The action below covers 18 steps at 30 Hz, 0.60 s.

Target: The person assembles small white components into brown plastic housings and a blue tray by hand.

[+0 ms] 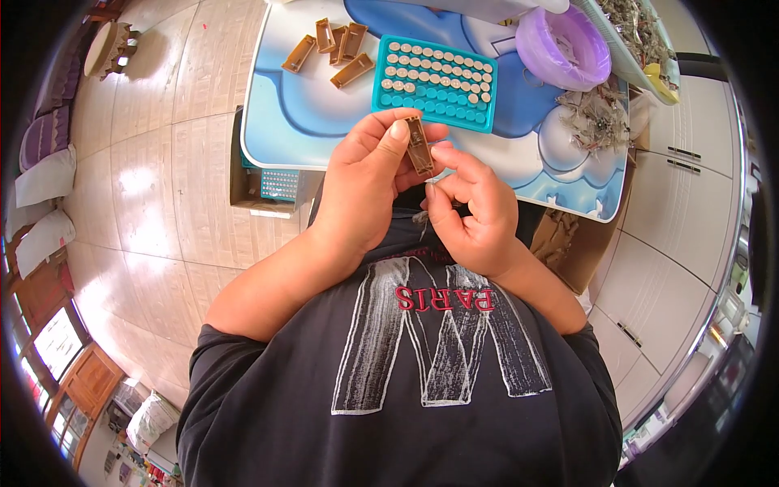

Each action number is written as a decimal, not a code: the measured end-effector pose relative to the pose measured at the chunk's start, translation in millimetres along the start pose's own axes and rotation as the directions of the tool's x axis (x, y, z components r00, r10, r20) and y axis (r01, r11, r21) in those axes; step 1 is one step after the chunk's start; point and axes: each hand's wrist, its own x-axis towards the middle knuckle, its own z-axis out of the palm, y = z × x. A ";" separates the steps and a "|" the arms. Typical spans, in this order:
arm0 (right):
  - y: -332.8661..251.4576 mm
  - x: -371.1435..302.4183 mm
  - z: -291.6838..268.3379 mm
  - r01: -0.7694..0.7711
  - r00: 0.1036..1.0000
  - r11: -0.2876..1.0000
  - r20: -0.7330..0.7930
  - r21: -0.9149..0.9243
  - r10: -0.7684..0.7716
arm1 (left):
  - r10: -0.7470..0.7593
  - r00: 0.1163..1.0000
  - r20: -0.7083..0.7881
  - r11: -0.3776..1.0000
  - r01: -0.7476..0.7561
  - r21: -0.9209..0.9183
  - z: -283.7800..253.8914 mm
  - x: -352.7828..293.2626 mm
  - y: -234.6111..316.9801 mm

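My left hand (357, 183) holds a small brown plastic casing (419, 148) upright between thumb and fingers, its hollow side with small metal parts facing me. Close to the casing's lower end, my right hand (479, 203) is closed in a pinch. A thin pale wire-like bit shows at those fingertips; what exactly they grip is too small to make out. Just beyond the hands lies a teal tray (475, 125) with rows of small round silvery discs (434, 63), its nearer wells mostly without discs. Several more brown casings (350, 42) lie loosely to the tray's left.
The blue-and-white table (300, 130) carries a purple basket (540, 61) and a tangled heap of clear, wiry parts (596, 120) at right. A filled bin (667, 88) stands behind. Below are a box with another teal tray (280, 185) and a cardboard box (580, 264).
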 end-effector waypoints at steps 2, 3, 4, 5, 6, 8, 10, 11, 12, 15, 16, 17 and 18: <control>-0.4 0.4 0.7 0.001 1.000 1.000 -0.008 0.023 0.000 | 0.004 1.000 -0.003 1.000 -0.004 -0.003 0.3 -0.1 0.5; 0.6 -0.1 0.9 0.000 1.000 1.000 -0.007 0.023 0.000 | 0.000 1.000 -0.002 1.000 0.000 -0.004 -0.2 0.0 0.3; 2.4 -1.0 1.5 0.002 1.000 1.000 0.008 0.007 -0.002 | -0.004 1.000 -0.003 1.000 0.004 -0.005 -0.6 0.0 0.3; 3.6 -1.6 1.9 0.004 1.000 1.000 0.023 -0.008 -0.004 | -0.004 1.000 -0.003 1.000 0.004 -0.005 -0.4 -0.3 0.3; 3.7 -1.7 2.3 0.005 1.000 1.000 0.024 -0.007 -0.004 | -0.009 1.000 -0.003 1.000 0.009 -0.007 0.1 -0.8 0.4; 3.8 -1.8 3.6 -0.042 0.999 0.999 0.034 0.023 0.042 | -0.014 1.000 -0.005 1.000 0.014 -0.008 0.1 -1.7 0.9; 6.2 -1.5 4.6 -0.026 0.999 1.000 0.028 0.010 0.026 | -0.024 1.000 -0.009 1.000 0.024 -0.010 0.0 -1.9 1.2; 7.1 -1.3 4.7 -0.010 1.000 1.000 0.021 -0.003 0.011 | -0.024 1.000 -0.008 1.000 0.024 -0.011 0.0 -1.9 1.2; 7.4 -1.3 4.2 -0.011 1.000 1.000 0.021 -0.003 0.011 | -0.020 1.000 -0.004 1.000 0.020 -0.007 0.0 -1.8 1.0; 7.9 0.3 2.8 -0.020 0.998 0.998 0.056 -0.060 0.023 | -0.016 1.000 -0.003 1.000 0.016 -0.007 -2.7 -0.9 -2.2; 7.4 2.7 2.0 0.037 0.998 0.991 0.058 -0.132 -0.029 | -0.019 1.000 -0.005 1.000 0.019 -0.011 -3.5 -0.5 -3.4; 6.4 4.8 1.0 0.093 0.995 0.975 0.065 -0.204 -0.082 | -0.019 1.000 -0.005 1.000 0.019 -0.011 -3.6 -0.4 -3.3; 4.3 6.8 -0.4 0.093 0.995 0.975 0.065 -0.204 -0.081 | -0.009 1.000 -0.010 1.000 0.009 -0.002 -3.7 -0.3 -3.1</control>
